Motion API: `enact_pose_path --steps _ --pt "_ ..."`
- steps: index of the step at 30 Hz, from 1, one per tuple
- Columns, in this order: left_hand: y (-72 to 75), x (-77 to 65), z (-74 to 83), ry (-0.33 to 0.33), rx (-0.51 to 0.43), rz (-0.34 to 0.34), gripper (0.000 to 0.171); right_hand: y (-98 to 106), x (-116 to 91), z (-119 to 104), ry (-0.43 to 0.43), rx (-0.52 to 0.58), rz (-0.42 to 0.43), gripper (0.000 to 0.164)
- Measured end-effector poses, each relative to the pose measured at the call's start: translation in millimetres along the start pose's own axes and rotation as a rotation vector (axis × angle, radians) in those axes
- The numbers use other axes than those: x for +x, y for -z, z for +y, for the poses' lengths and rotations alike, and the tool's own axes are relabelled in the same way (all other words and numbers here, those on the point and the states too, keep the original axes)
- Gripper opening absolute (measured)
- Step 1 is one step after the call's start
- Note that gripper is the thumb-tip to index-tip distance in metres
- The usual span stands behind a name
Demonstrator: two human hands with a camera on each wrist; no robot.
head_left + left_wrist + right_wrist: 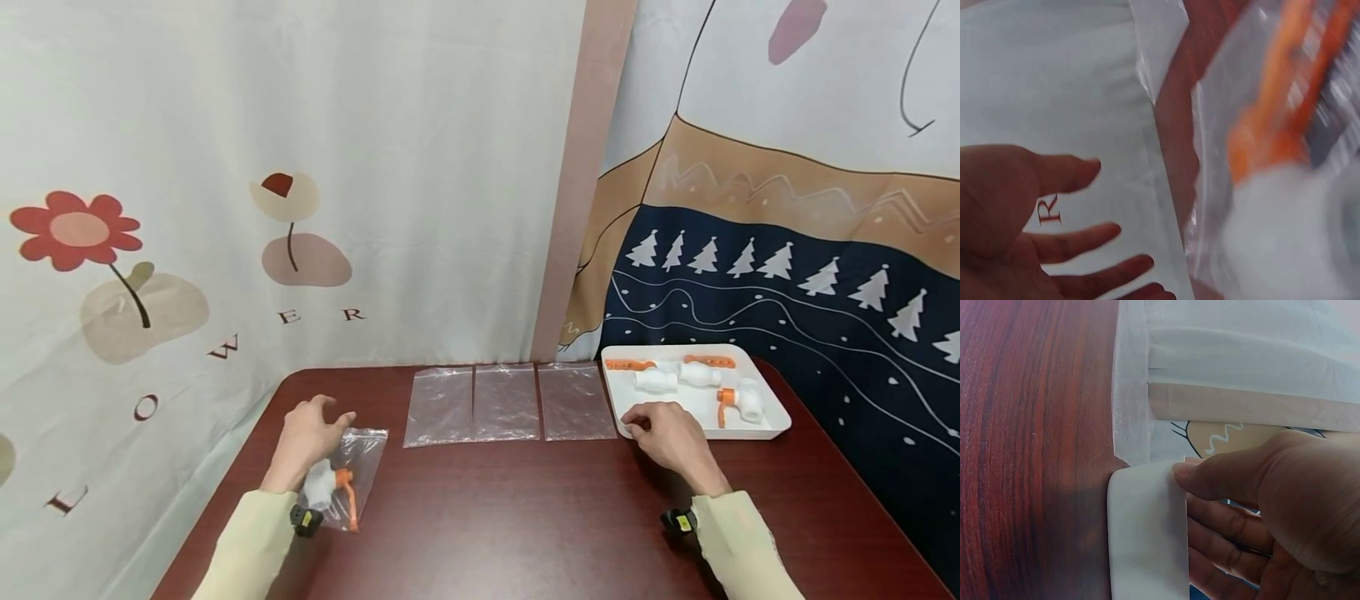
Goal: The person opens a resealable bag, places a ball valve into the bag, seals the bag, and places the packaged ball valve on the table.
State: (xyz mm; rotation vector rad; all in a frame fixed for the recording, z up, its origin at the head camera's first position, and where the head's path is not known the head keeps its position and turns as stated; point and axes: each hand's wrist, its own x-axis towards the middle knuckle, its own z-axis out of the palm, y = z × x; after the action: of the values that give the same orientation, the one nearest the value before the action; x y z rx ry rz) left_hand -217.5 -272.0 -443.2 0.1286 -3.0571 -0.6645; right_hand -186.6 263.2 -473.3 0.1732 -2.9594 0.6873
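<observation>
My left hand (315, 429), fingers loosely spread and holding nothing, hovers over the top left of a clear zip bag (367, 454). Inside that bag lies a white plastic valve (321, 485) with an orange lever; it looms blurred in the left wrist view. At the near left corner of a white tray (772, 417), my right hand (671, 437) grips the rim. In the right wrist view its thumb (1210, 475) meets the rim while the other fingers reach behind the tray wall, their tips hidden. White valves (750, 402) with orange levers lie in the tray.
Three flat clear zip bags (506, 404) lie side by side along the table's back edge, left of the tray. A printed curtain (420, 208) hangs behind the dark red wooden table (510, 517), and another (810, 317) runs along the right.
</observation>
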Motion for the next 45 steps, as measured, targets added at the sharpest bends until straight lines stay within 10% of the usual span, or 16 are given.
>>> enact_pose_path --steps 20,31,45 --pt "-76.3 25.3 72.2 -0.397 -0.084 -0.108 0.058 0 -1 1 -0.015 0.015 -0.023 0.011" --pt "-93.5 37.0 87.4 -0.39 0.071 -0.277 0.058 1 0 1 -0.005 0.009 -0.013 0.011" --pt "-87.4 12.1 81.8 -0.392 0.087 -0.249 0.057 0 0 1 -0.015 0.016 -0.006 0.011"
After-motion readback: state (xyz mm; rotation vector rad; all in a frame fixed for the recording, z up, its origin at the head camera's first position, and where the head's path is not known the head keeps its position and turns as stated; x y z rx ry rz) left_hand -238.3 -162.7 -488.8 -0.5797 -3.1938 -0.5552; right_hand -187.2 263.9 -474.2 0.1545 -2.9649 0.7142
